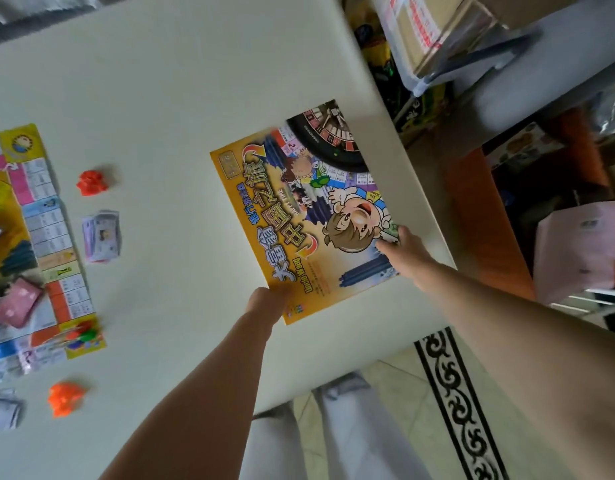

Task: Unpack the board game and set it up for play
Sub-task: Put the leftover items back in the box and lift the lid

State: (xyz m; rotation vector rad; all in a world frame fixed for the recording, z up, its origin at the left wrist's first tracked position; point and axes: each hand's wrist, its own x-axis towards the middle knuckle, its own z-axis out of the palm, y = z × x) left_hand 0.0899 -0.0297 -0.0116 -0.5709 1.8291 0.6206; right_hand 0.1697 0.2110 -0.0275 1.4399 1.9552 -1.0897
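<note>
On the right half of the white surface (181, 98), seen from the head camera, lies the yellow game box (299, 216), its cartoon cover facing up and turned at an angle, its far right corner close to the surface's edge; the left hand (267, 304) grasps the box's near corner, its fingers curled round the edge and mostly hidden beneath it; the right hand (404, 252) grasps the box's near right side, thumb (402, 234) on the printed cover and fingers under the rim; whether the box rests flat or is slightly raised cannot be told, as it is a little blurred; well apart at the left edge, the game board (46, 237) lies unfolded on the surface, with a pink card stack (18, 303) and a few coloured tokens (84, 336) on it; just beside the board lie a red heap of plastic pieces (91, 182), a stack of paper money (102, 235) and, nearer the person, an orange heap of plastic pieces (65, 398); beyond the surface to the right are cardboard boxes (434, 32) and a tiled floor with a black patterned border (462, 403).
</note>
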